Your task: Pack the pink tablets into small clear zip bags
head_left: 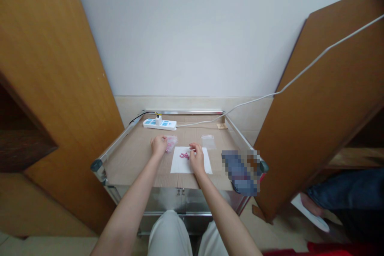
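A white sheet of paper [180, 164] lies on the cardboard-covered cart top [135, 156], with small pink pieces [183, 155] on it. My right hand [196, 156] rests on the sheet beside those pieces, fingers curled in a pinch at them. My left hand [158, 145] is closed on a small clear bag of pink pieces [171, 143] just left of the sheet. What my right fingers hold is too small to make out.
A white power strip [159, 124] with a plug lies at the back; its cable [270, 95] runs right. An empty clear bag [208, 141] lies right of the sheet. A blurred dark object [240, 170] sits at the cart's right edge. Wooden panels flank the cart; another person's leg [336, 192] is lower right.
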`<control>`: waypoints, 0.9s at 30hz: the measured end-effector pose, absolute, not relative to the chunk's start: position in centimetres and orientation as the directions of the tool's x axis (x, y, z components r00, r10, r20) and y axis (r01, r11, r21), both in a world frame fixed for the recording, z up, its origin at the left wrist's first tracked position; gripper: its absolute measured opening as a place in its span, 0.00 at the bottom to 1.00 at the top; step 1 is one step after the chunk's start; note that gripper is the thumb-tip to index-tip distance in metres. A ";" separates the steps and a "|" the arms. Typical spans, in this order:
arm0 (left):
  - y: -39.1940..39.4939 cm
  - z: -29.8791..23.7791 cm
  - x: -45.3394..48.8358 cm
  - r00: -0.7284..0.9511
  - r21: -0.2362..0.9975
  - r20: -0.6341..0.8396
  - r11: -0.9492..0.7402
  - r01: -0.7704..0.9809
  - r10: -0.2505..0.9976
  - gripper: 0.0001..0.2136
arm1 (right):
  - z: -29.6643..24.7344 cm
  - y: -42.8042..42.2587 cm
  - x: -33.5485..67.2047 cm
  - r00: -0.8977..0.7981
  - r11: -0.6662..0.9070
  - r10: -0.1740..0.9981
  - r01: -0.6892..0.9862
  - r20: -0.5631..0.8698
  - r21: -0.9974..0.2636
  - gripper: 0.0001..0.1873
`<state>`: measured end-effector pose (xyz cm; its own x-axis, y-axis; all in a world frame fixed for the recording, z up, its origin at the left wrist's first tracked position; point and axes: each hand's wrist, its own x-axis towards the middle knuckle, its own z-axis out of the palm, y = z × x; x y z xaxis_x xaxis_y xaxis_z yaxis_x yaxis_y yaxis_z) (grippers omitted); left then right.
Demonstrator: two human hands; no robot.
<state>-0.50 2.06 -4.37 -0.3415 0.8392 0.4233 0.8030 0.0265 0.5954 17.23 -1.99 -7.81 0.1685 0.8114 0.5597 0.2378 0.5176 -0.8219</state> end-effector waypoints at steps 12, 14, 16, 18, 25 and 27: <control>0.5 -1.0 1.1 -0.344 0.985 0.160 -0.128 0.114 0.925 0.10 | -8.0 -1.7 17.1 0.205 0.469 0.835 0.221 0.511 -0.855 0.12; -0.3 -0.6 1.5 -0.263 1.000 0.013 -0.017 -0.013 0.965 0.11 | -7.8 -1.9 17.1 0.206 0.455 0.848 0.192 0.489 -0.870 0.13; -1.2 -0.4 1.9 -0.185 0.995 -0.075 0.060 -0.083 0.980 0.11 | -7.6 -2.1 17.0 0.184 0.454 0.859 0.160 0.478 -0.876 0.14; -1.8 -0.6 2.2 -0.122 0.986 -0.102 0.085 -0.141 0.987 0.11 | -7.3 -2.4 17.0 0.138 0.461 0.867 0.140 0.478 -0.876 0.13; -2.7 -2.3 3.0 -0.162 0.966 -0.120 0.077 -0.245 0.979 0.10 | -6.8 -2.9 16.9 0.107 0.449 0.881 0.112 0.460 -0.886 0.12; -2.9 -2.7 3.3 -0.227 0.970 -0.114 0.059 -0.235 0.967 0.14 | -6.9 -2.9 16.9 0.110 0.437 0.889 0.093 0.445 -0.895 0.12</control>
